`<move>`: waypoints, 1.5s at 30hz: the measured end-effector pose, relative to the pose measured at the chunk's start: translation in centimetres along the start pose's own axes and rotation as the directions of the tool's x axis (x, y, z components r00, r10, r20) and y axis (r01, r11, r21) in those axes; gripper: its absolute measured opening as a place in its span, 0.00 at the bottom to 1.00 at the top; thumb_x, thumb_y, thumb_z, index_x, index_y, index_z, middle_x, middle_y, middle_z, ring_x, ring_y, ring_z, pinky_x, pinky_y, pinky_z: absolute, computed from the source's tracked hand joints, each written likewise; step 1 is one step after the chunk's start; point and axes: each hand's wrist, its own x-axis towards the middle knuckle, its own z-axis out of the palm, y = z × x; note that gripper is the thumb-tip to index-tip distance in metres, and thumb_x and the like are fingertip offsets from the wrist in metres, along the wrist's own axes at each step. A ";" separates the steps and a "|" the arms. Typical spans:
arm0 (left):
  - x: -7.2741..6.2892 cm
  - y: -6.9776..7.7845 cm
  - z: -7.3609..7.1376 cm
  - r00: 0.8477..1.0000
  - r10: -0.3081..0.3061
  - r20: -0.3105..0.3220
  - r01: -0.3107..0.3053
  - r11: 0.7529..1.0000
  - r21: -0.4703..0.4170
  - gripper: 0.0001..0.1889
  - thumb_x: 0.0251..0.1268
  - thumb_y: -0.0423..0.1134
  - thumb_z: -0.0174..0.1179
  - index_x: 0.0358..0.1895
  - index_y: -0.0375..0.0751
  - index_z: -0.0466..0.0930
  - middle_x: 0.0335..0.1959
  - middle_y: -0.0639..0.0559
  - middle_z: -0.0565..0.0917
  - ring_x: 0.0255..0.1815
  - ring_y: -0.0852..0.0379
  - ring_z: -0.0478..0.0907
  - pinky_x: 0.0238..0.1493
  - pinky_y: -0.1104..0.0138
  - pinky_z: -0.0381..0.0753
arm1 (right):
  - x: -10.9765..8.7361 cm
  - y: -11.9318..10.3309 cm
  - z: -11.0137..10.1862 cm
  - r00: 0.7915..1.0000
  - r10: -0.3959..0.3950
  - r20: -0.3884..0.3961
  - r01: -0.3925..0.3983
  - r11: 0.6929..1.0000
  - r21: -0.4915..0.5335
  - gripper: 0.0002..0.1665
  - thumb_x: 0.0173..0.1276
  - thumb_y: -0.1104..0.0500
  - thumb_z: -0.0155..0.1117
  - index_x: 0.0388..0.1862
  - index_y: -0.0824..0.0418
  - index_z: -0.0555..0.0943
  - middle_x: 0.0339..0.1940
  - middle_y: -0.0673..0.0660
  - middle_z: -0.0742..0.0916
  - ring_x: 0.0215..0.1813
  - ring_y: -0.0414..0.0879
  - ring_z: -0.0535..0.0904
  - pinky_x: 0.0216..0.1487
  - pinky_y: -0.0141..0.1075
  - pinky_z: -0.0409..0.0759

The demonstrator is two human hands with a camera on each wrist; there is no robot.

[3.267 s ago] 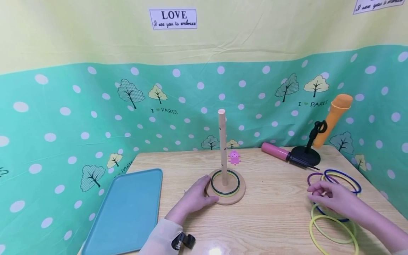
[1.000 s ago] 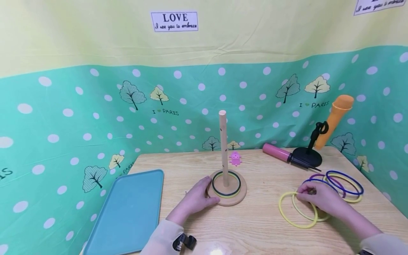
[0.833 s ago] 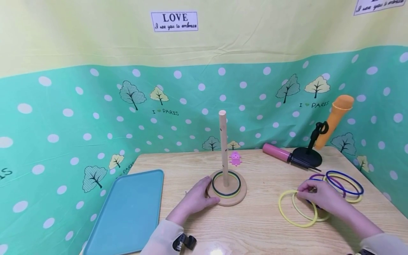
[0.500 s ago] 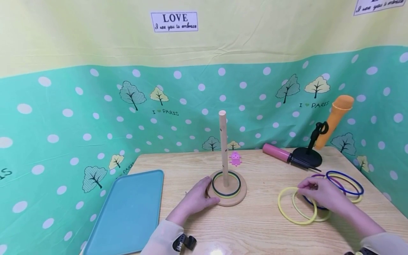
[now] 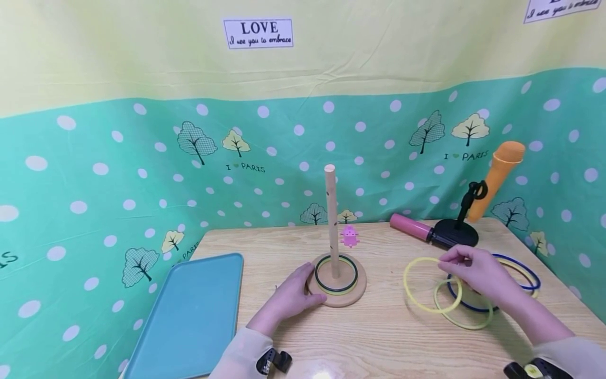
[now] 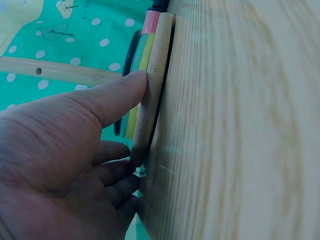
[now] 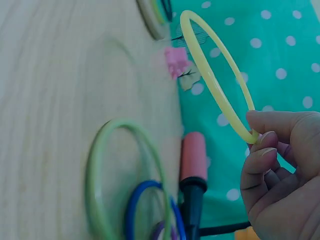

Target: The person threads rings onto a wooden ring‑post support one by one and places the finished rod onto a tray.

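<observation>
My left hand point(image 5: 295, 289) grips the left edge of a ring-toss stand's round wooden base point(image 5: 350, 300). In the left wrist view its thumb point(image 6: 117, 95) touches the rim. A wooden post point(image 5: 333, 221) rises upright from this base. Around the post lie stacked rings, a dark one point(image 6: 131, 50) uppermost, with teal and yellow ones below. Over to the right, my right hand point(image 5: 483, 276) pinches a yellow ring point(image 7: 203, 65) between thumb and fingers, tilted above the table. Beneath that hand are a pale green ring point(image 5: 468, 327) and a blue ring point(image 5: 473, 308), partly hidden.
At the left lies a blue tray point(image 5: 189, 316). Behind the stand is a small pink figure point(image 5: 350, 236). A pink hand pump point(image 5: 411, 227) and an orange toy microphone point(image 5: 494, 176) on a black stand occupy the back right. Another blue ring point(image 5: 532, 273) lies far right.
My right hand first shifted left with the rings, then rose with the yellow ring, now clear of the pale green one. The left hand stays at the base.
</observation>
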 end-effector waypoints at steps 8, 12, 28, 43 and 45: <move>0.1 -0.2 0.1 1.000 0.008 -0.003 -0.008 1.000 -0.002 0.48 0.71 0.49 0.78 0.84 0.28 0.65 0.84 0.27 0.65 0.85 0.31 0.63 0.85 0.41 0.63 | 0.5 -3.3 -0.4 1.000 0.014 -0.020 -0.012 0.996 0.093 0.19 0.83 0.49 0.71 0.59 0.63 0.86 0.31 0.58 0.82 0.26 0.52 0.77 0.24 0.38 0.78; 0.1 -0.2 0.1 1.000 0.006 -0.001 -0.006 1.000 -0.002 0.48 0.71 0.49 0.78 0.84 0.28 0.64 0.84 0.27 0.65 0.85 0.31 0.63 0.85 0.41 0.63 | 0.7 -4.9 -0.7 1.000 -0.003 -0.031 0.007 0.992 0.129 0.21 0.83 0.48 0.71 0.60 0.64 0.84 0.29 0.56 0.80 0.26 0.51 0.76 0.22 0.39 0.79; 0.1 0.1 -0.1 1.000 0.006 0.005 -0.006 1.000 -0.001 0.48 0.71 0.49 0.78 0.84 0.27 0.64 0.84 0.28 0.64 0.85 0.31 0.63 0.84 0.40 0.63 | 2.0 -9.5 -1.2 0.993 -0.071 -0.090 0.087 0.979 0.185 0.23 0.82 0.47 0.71 0.60 0.64 0.85 0.31 0.53 0.84 0.28 0.48 0.76 0.27 0.36 0.79; -0.2 0.4 -0.4 1.000 0.026 -0.001 -0.026 1.000 -0.004 0.48 0.71 0.49 0.78 0.83 0.25 0.65 0.83 0.25 0.65 0.84 0.29 0.63 0.84 0.38 0.63 | 2.6 -13.4 -1.5 0.986 -0.104 -0.127 0.135 0.955 0.266 0.23 0.78 0.45 0.76 0.57 0.61 0.86 0.25 0.50 0.81 0.25 0.49 0.75 0.28 0.37 0.79; -0.3 0.4 -0.4 1.000 0.027 -0.001 -0.027 1.000 -0.005 0.48 0.71 0.49 0.78 0.83 0.25 0.65 0.83 0.25 0.65 0.84 0.29 0.63 0.84 0.38 0.63 | 2.8 -13.9 -1.6 0.985 -0.114 -0.130 0.147 0.950 0.277 0.21 0.79 0.46 0.75 0.57 0.61 0.86 0.27 0.50 0.83 0.25 0.49 0.75 0.28 0.37 0.79</move>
